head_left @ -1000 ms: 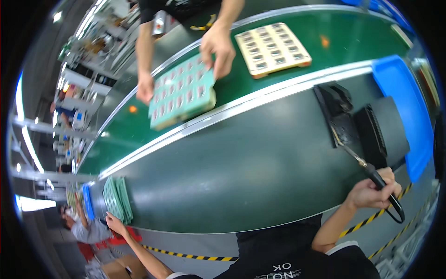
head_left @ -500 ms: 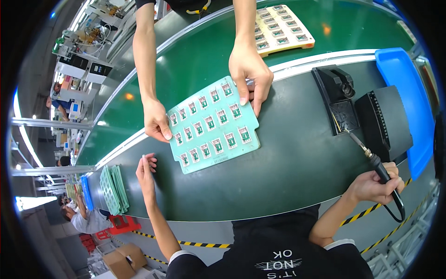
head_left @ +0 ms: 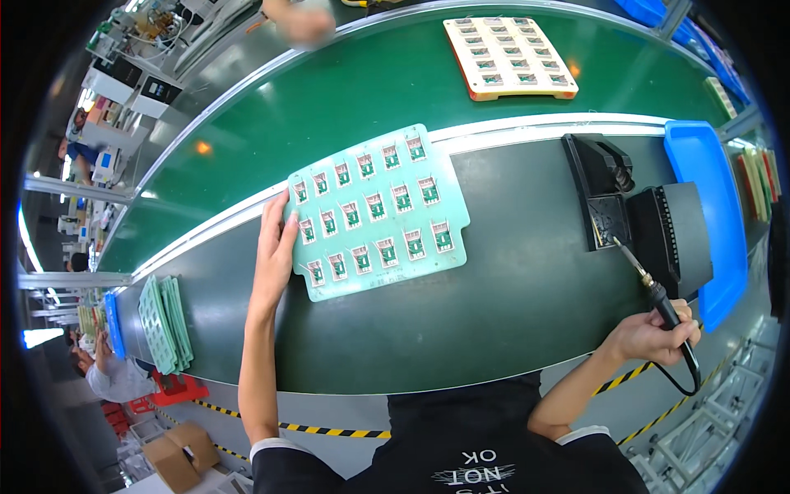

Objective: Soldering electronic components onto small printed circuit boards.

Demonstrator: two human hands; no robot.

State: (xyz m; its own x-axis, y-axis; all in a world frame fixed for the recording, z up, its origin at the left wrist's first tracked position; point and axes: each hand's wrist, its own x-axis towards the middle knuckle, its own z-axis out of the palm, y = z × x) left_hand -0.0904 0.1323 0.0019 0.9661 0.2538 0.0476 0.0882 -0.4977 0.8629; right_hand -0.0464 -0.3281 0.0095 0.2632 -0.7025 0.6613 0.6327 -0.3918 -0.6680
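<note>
My left hand [head_left: 276, 243] grips the left edge of a light green tray [head_left: 436, 257], its thumb on top. The tray lies tilted across the dark worktop at its far edge, and several small circuit boards [head_left: 376, 206] with thin wires sit in its cutouts in rows. In my right hand [head_left: 658, 333] is a soldering iron [head_left: 658, 295], gripped by its black handle. The iron's tip points at the black soldering iron stand [head_left: 607, 218] on the right; whether they touch I cannot tell.
Beyond the worktop, a green conveyor [head_left: 329, 99] carries a cream tray [head_left: 514, 58] of small boards. A black box [head_left: 671, 239] and blue bin [head_left: 724, 247] stand at right. Green trays [head_left: 164, 325] are stacked at left. A co-worker's blurred hand [head_left: 306, 25] is at the far side.
The co-worker's two hands have let go of the light green tray and drawn back. My left hand has moved up and taken hold of its left edge. My right hand still holds the soldering iron.
</note>
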